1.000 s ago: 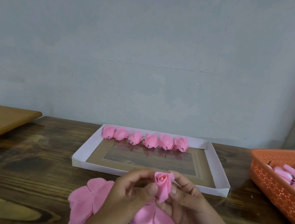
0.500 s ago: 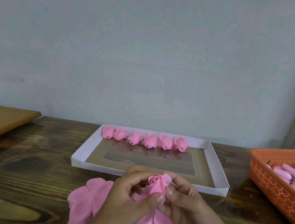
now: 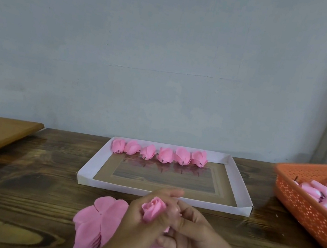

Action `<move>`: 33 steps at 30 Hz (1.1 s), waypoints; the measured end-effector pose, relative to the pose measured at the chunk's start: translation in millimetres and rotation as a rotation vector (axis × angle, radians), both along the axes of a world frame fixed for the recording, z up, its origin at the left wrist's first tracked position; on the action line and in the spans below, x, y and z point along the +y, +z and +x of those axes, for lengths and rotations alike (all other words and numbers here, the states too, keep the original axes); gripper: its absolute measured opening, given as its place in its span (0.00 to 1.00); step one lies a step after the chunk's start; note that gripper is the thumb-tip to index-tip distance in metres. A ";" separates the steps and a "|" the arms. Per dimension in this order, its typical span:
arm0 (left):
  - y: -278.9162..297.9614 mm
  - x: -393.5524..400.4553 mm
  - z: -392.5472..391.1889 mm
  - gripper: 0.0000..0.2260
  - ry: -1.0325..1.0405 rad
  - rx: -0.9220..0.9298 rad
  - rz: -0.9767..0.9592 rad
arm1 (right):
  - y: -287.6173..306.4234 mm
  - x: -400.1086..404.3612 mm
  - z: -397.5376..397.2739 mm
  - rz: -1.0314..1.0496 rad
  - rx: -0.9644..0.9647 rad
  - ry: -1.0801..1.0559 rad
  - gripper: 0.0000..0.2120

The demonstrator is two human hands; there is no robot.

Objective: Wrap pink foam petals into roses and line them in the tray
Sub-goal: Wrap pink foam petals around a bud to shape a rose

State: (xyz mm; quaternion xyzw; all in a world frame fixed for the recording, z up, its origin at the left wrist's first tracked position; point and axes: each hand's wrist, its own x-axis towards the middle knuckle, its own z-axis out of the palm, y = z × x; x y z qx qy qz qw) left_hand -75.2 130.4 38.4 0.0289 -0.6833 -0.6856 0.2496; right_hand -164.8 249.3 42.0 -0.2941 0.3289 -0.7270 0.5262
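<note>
Down on the wooden table point(image 3: 19, 175) you're pinching the rosebud point(image 3: 152, 208) with both left hand point(image 3: 141, 226) and right hand point(image 3: 199, 242), wrapping petals; next you're needing another petal layer point(image 3: 98, 221) before the tray point(image 3: 90, 168) holding 6.

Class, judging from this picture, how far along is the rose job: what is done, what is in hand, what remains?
Done: six roses line the tray's far edge. In hand: both hands, left hand and right hand, wrap a seventh rose. Left: loose petals beside the hands; most of the tray remains unfilled.
</note>
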 end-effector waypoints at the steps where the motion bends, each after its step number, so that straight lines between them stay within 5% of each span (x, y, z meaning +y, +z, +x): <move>1: 2.5 0.9 1.8 0.25 -0.022 -0.022 0.064 | -0.4 -1.0 1.6 0.016 -0.006 -0.012 0.22; 7: 11.9 -1.1 -0.7 0.17 0.036 -0.070 0.493 | -4.7 -8.3 7.7 0.202 0.244 -0.290 0.18; 11: 10.5 -3.7 -4.5 0.16 0.067 -0.076 0.603 | -9.7 -11.8 15.7 0.330 0.751 -0.578 0.02; 15: 8.9 1.1 -4.1 0.22 0.062 -0.092 0.587 | -15.1 -8.8 20.9 0.418 1.415 -0.762 0.05; 17: 9.7 3.1 -2.9 0.21 0.008 -0.090 0.615 | -13.7 -7.0 24.0 0.351 1.538 -0.751 0.10; 20: 10.9 4.2 -1.8 0.16 -0.012 -0.083 0.590 | -8.6 -4.9 32.6 0.344 1.304 -0.707 0.22; 24: 5.9 -3.5 -3.2 0.19 0.029 -0.139 0.553 | 4.8 -11.7 39.2 0.370 0.653 -0.464 0.10; 28: 6.0 -5.7 -4.0 0.22 -0.091 -0.112 0.776 | 12.5 -9.5 39.8 0.334 0.141 -0.236 0.03; 30: 5.6 -6.1 -4.0 0.21 -0.093 -0.098 0.805 | 14.2 -7.5 42.5 0.241 -0.148 -0.186 0.08; 32: 7.0 -6.8 -3.7 0.24 -0.054 -0.118 0.803 | 13.0 -10.2 45.9 0.225 -0.151 -0.193 0.10; 33: 7.4 -7.8 -4.0 0.23 -0.024 -0.140 0.802 | 9.8 -12.6 47.8 0.282 -0.008 -0.266 0.08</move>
